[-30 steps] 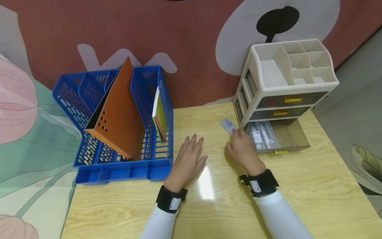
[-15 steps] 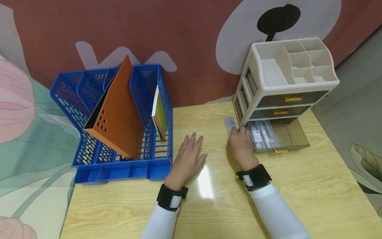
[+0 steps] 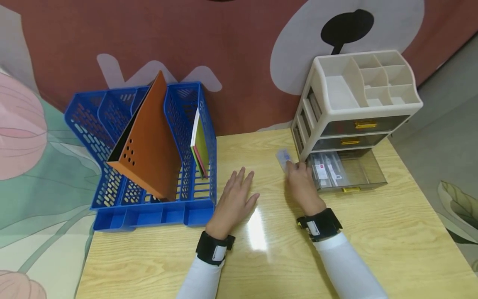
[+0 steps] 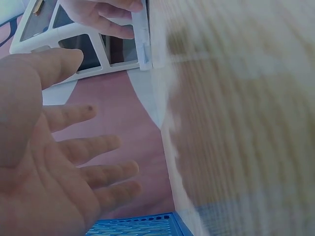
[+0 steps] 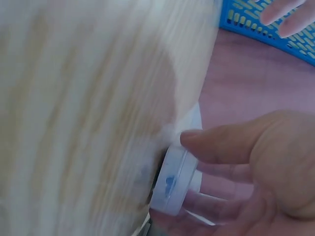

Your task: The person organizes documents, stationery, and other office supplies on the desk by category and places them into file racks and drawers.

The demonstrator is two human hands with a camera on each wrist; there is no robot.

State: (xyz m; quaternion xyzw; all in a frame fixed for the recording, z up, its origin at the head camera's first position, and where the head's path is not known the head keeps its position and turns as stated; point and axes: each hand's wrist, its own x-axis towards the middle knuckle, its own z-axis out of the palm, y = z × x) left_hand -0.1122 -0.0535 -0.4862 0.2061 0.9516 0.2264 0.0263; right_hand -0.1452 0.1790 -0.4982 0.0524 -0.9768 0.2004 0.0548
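My right hand pinches a small flat clear plastic case with blue print, held just left of the organizer's open bottom drawer. In the right wrist view the case sits between thumb and fingers, close above the table. The case also shows in the left wrist view, held on edge. My left hand rests flat on the wooden table with fingers spread, holding nothing. The drawer holds a few small packets.
A beige desktop organizer with open top compartments and two closed drawers stands at the back right. A blue mesh file rack holds an orange folder and coloured sheets at the left. A patterned wall is behind.
My right hand turned the small case slightly and shifted it a little beside the open drawer. The left hand stayed flat on the table.
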